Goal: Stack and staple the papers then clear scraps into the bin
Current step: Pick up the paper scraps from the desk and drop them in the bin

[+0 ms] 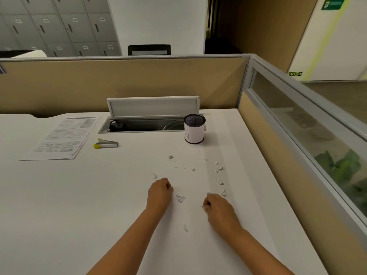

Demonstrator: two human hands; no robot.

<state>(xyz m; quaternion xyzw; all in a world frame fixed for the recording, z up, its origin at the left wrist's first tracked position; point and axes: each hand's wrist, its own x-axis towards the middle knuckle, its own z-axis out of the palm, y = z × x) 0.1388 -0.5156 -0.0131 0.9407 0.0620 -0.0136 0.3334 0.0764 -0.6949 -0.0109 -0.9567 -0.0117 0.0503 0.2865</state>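
Several white paper scraps [219, 182] and loose staples lie scattered on the white desk [99, 195], right of centre. A crumpled scrap [180, 198] lies between my hands. My left hand [159, 192] rests on the desk with its fingers curled closed. Small white scraps show at the fingertips of my right hand [217, 208], which is closed on them. The stacked printed papers [63, 136] lie at the far left, with a yellow-and-silver stapler [106, 144] beside them. A mesh cup bin [194, 129] wrapped in white paper stands upright behind the scraps.
An open cable tray [143, 125] with a raised lid is sunk into the desk's back edge. Tan partition walls [264, 155] close the desk at the back and the right. One scrap [185, 228] lies near my forearms.
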